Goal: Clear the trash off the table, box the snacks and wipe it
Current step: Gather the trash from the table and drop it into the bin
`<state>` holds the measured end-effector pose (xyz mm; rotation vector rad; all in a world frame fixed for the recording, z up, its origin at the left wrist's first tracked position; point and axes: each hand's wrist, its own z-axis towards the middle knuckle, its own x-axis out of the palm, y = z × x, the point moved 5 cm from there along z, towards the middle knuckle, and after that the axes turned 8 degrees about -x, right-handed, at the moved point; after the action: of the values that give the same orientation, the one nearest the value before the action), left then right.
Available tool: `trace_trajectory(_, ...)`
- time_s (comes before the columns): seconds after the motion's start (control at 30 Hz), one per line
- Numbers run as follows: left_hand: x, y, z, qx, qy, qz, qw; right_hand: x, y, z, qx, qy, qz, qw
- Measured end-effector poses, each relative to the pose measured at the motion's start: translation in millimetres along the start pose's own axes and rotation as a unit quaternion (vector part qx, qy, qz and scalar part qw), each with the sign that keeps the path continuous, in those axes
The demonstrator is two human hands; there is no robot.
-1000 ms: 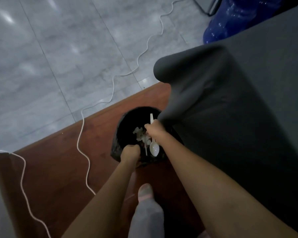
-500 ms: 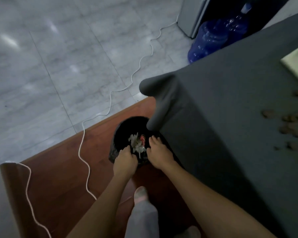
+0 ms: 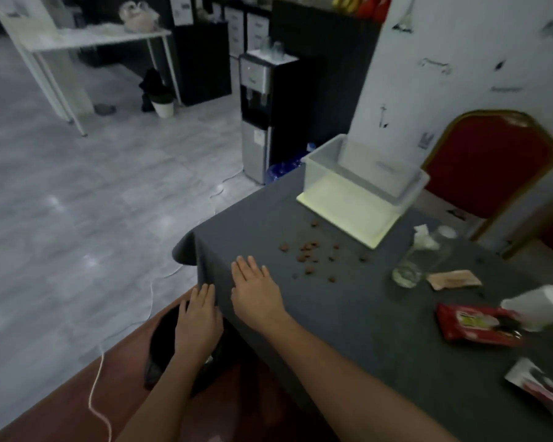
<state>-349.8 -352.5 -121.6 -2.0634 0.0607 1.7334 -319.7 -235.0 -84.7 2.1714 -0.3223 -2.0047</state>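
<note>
Head view, dim light, some blur.

L hand [image 3: 198, 317]: fingers straight and close together, holding nothing, over the black trash bin [image 3: 163, 342] on the floor, at the near-left corner of the table [image 3: 348, 330]. Fingertips are at the hanging edge of the grey cloth; contact w/ cloth cannot be told.

R hand [image 3: 256, 288]: fingers straight, slightly spread, palm down, holding nothing, over the tabletop near its left edge. Flat on the cloth or just above it: cannot tell.

Task items on table:
- brown crumbs [image 3: 310, 253] scattered, just far-right of R hand, between the hand and the box.
- clear plastic box [image 3: 361, 177] at far end, sitting on a pale lid [image 3: 348, 215].
- clear bottle [image 3: 425, 256] lying on its side, right of crumbs, w/ white tissue [image 3: 423, 237] at its far end.
- tan wrapper [image 3: 454, 279] just right of the bottle.
- red snack packet [image 3: 476, 323] at near right; white cup [image 3: 540, 304] just beyond it.
- white-and-black packet [image 3: 543, 390] at right edge, nearest, partly cut off.

Surroundings: red chair [image 3: 492, 167] beyond far-right corner; water dispenser [image 3: 262, 113] on floor far of table; white cable [image 3: 99, 393] on floor left of the bin.
</note>
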Motion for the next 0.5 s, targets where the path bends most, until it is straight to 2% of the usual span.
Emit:
trace_trajectory(0.13,-5,-73,-20,0.059,-0.001,0.020,0.998,-49,-56,-66,0.067,-0.052,-0.006,0.996)
trace_trajectory(0.33,9,-198,-54,0.154,0.009,0.036,0.987,-69,-145,-181,0.174,-0.078,0.013,0.982)
trace_trajectory(0.5,31,-270,-75,0.165,0.050,0.052,0.984,-79,-200,-266,0.260,-0.120,0.013,0.958)
